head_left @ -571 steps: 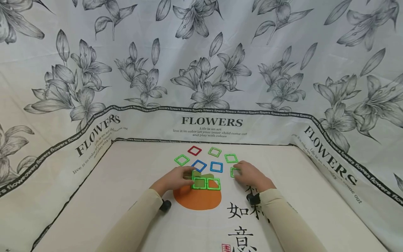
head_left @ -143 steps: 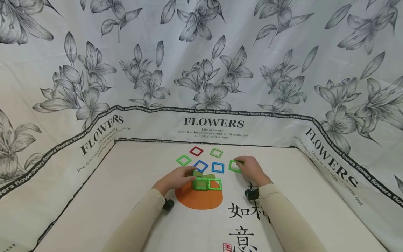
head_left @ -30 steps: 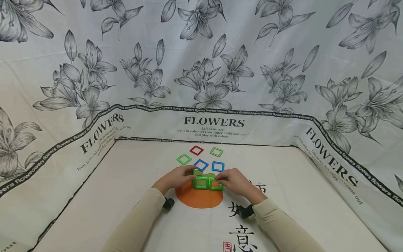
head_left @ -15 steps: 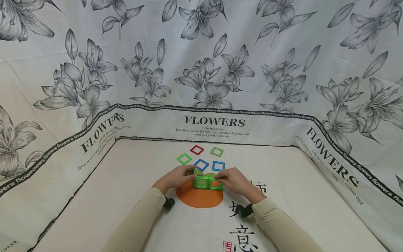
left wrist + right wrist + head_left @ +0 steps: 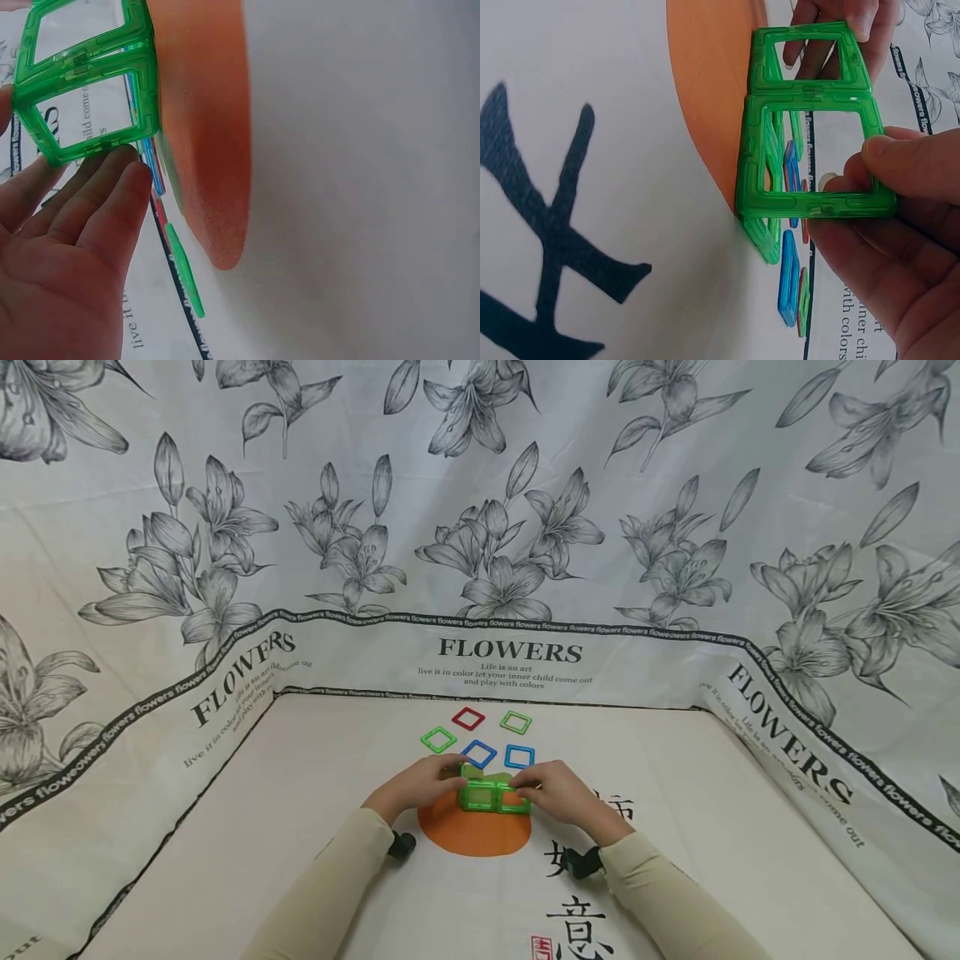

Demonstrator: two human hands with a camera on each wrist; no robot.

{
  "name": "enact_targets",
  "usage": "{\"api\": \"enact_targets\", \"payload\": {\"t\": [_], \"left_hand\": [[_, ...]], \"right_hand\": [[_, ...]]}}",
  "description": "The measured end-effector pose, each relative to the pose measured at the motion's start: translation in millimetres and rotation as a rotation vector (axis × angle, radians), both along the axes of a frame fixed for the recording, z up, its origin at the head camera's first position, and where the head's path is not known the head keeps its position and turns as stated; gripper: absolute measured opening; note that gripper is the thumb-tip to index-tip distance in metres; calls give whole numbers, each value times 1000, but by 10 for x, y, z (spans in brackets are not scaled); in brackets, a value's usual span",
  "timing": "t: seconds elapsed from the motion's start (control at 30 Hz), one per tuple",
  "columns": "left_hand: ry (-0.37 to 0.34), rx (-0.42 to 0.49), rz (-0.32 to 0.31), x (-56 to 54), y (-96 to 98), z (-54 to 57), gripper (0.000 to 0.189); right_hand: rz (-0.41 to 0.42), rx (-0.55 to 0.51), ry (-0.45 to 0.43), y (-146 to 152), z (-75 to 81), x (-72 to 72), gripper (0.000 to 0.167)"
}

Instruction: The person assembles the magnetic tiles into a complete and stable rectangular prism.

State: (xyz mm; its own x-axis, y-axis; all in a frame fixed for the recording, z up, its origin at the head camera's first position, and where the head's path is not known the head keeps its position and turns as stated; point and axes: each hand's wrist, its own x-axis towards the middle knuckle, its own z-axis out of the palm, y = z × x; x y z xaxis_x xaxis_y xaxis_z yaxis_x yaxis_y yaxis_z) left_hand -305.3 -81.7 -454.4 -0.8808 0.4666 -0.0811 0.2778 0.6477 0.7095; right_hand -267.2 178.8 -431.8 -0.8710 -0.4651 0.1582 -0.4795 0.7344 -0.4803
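Square open-frame green magnetic tiles stand upright, joined side by side, on the orange printed patch [image 5: 474, 837]. Further green tiles are joined behind them. My left hand [image 5: 422, 783] holds the left end of this green magnetic tile structure [image 5: 480, 795], its thumb on the frame's edge and the fingers along the side. At the right end my right hand [image 5: 558, 789] pinches a green magnetic tile [image 5: 817, 204], thumb in front and fingers behind. The right wrist view also shows a slanting green tile [image 5: 761, 238] behind the front ones.
Beyond the structure lie flat loose tiles: a blue tile [image 5: 478, 754], another blue tile [image 5: 520, 757], a red tile [image 5: 468, 719], a green tile [image 5: 438, 740] and a light green tile [image 5: 516, 722]. Black characters [image 5: 576, 916] are printed on the white tablecloth [image 5: 225, 827]. A flowered curtain [image 5: 510, 652] surrounds the table.
Two loose green tiles at the right have left their places; 4.8 seconds ago my right hand held one there. It has since moved left to the structure. Over the last second both hands stay nearly still.
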Motion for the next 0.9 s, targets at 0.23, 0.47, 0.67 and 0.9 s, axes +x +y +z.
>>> {"api": "enact_targets", "payload": {"t": [0.23,0.47,0.67,0.9], "left_hand": [[-25,1,-8,34,-10,57,55],[-12,-14,-25,23,-34,75,54],[-16,-30,-14,-37,-41,32,57],[9,-9,19,-52,-38,44,45]], "right_hand": [[12,-6,4,-10,3,23,14],[4,-5,11,-33,-9,46,14],[-14,-2,0,-58,-8,102,14],[12,-27,-8,-72,16,186,16]]}}
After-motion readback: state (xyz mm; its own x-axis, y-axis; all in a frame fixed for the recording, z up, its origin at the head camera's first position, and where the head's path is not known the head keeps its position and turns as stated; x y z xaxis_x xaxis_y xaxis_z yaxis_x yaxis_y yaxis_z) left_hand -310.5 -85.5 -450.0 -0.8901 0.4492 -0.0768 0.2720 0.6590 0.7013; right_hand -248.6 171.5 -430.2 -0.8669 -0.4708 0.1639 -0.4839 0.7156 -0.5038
